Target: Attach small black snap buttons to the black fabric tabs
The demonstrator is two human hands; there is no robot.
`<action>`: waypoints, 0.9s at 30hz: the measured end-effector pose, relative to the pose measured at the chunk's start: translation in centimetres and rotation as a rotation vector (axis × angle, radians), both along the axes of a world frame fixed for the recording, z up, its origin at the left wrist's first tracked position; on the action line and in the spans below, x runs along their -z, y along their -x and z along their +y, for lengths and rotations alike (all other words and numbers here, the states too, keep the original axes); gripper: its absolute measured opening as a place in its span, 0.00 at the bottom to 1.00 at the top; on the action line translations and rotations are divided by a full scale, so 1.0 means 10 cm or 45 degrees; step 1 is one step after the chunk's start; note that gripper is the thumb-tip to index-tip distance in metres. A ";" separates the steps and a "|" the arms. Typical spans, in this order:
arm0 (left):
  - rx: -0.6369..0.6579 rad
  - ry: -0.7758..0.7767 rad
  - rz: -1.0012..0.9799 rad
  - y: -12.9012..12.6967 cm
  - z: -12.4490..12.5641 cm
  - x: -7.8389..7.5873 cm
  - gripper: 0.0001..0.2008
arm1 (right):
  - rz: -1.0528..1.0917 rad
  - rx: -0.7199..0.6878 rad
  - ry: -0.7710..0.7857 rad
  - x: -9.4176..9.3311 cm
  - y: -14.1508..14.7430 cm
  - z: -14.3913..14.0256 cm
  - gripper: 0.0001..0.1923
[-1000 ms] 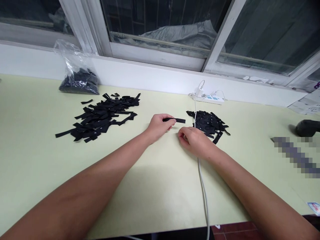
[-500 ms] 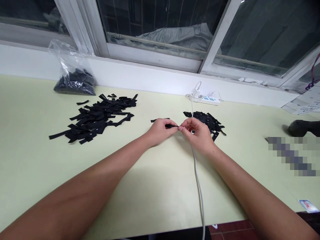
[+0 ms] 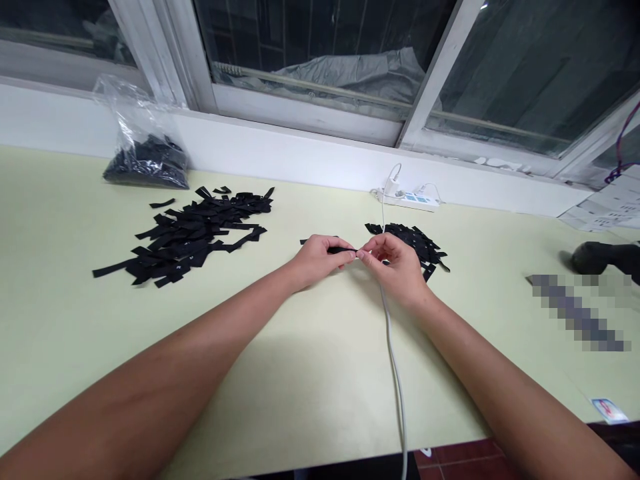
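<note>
Head view is showing me my left hand (image 3: 317, 257) and right hand (image 3: 395, 267) both pinching the ends of one black strip (image 3: 343, 250) just above the pale green tabletop (image 3: 310, 373), between the big strip pile (image 3: 193, 233) and the smaller pile (image 3: 420, 243).
</note>
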State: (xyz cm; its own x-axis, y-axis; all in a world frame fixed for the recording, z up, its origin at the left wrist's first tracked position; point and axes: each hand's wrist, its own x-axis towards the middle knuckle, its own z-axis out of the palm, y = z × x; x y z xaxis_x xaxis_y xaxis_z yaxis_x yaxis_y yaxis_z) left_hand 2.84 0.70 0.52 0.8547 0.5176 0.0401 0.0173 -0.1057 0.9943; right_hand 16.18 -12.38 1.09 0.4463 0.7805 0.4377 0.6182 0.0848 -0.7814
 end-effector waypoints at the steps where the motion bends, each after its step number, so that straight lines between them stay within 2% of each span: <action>1: 0.000 0.004 0.002 0.00 0.00 0.00 0.12 | 0.000 -0.004 -0.003 0.00 0.00 0.00 0.08; 5: 0.013 0.009 -0.007 0.00 0.01 0.00 0.12 | 0.069 -0.052 0.018 0.01 -0.03 0.02 0.11; 10: 0.029 -0.014 -0.014 0.01 0.01 0.00 0.13 | 0.307 -0.175 0.091 0.05 -0.08 0.04 0.16; 18: -0.073 -0.181 0.018 0.01 -0.03 0.05 0.11 | 0.558 -0.156 0.150 0.07 -0.08 0.06 0.22; 27: -0.082 -0.094 0.045 0.01 -0.09 -0.04 0.08 | 0.620 -0.173 0.187 0.07 -0.04 0.07 0.21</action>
